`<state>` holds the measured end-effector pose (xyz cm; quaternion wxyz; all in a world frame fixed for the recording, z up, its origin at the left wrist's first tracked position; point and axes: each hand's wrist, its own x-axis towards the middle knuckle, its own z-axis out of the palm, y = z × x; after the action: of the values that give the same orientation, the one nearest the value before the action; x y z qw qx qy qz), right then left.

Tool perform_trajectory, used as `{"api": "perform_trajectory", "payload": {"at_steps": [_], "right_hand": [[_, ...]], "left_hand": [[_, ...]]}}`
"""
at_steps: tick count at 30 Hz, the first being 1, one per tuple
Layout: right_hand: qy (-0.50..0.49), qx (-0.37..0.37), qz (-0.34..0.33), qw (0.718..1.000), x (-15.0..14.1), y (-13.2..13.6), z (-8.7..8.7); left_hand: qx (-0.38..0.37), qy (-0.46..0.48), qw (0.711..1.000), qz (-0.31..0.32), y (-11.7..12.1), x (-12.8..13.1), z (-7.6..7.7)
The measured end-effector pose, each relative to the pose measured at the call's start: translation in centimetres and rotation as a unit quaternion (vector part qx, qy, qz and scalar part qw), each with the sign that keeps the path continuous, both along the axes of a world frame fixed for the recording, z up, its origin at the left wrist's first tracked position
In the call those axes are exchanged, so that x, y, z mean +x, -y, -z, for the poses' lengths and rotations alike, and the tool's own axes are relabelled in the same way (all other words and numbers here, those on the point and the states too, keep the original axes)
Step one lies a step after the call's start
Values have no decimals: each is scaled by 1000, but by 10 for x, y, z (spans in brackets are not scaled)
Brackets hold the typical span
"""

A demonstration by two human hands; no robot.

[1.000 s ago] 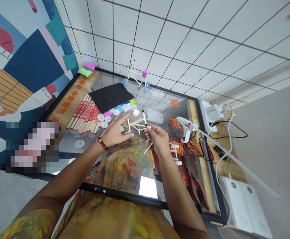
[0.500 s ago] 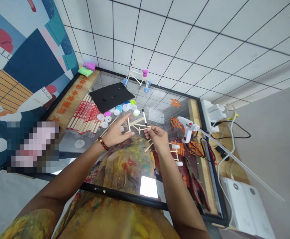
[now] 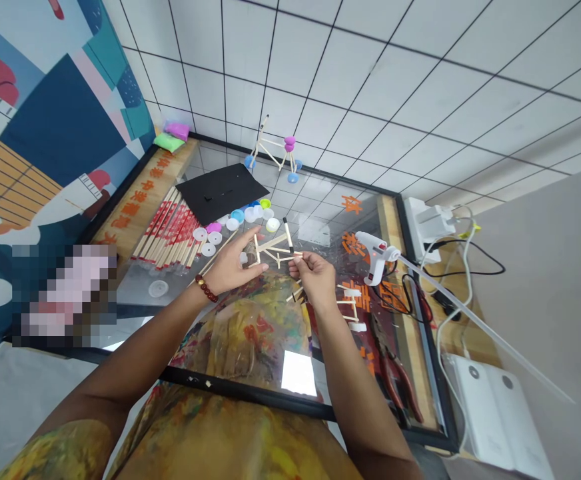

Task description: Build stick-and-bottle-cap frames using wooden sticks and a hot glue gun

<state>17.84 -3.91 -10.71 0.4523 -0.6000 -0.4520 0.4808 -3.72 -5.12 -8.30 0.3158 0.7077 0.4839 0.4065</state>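
Observation:
A small frame of wooden sticks (image 3: 275, 245), with one black-tipped stick standing up at its right, is between my hands over the glass tabletop. My left hand (image 3: 229, 265) is at the frame's left side, thumb and forefinger spread apart around its end stick; whether they touch it I cannot tell. At the right end, my right hand (image 3: 316, 279) pinches the tip of one of the frame's sticks between thumb and fingers. Below that hand lie loose sticks (image 3: 295, 293). Another stick piece with white wheels (image 3: 354, 307) sits just right of my right wrist.
Beyond my hands are coloured and white bottle caps (image 3: 251, 213), a black sheet (image 3: 223, 192) and red-wrapped chopsticks (image 3: 170, 233). A stick model with blue wheels (image 3: 279, 155) stands at the back. To the right are a glue gun (image 3: 374, 257), pliers (image 3: 395, 377) and cables (image 3: 463, 293).
Both hands keep nearly the same hold and place around the stick frame. The view has shifted slightly, and the loose sticks below my right hand appear slightly displaced.

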Motion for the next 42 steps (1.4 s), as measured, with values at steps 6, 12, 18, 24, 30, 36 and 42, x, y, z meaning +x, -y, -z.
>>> {"api": "perform_trajectory", "payload": {"at_steps": [6,12,18,24,30,36,42], "right_hand": [[6,2,-2,1000,0,1,0],[-2,13,-1,1000,-1,3,-3],[-23,20,-1,1000,-2,5,-3],[-24,24,-1,999,-1,4,-2],[-44,22,-5,999,0,1,-4],[-30,31,-17,999,0,2,-6],[-22,30,-16,999,0,2,-6]], "left_hand": [[2,1,1000,-2,1,1,1],[15,2,1000,-2,1,1,-1],[21,4,1000,1,0,1,2],[101,-61,992,-33,8,-4,-11],[154,-105,980,-65,21,-4,-38],[89,-112,987,-68,23,4,-26],[66,-97,991,-59,21,6,-6]]}}
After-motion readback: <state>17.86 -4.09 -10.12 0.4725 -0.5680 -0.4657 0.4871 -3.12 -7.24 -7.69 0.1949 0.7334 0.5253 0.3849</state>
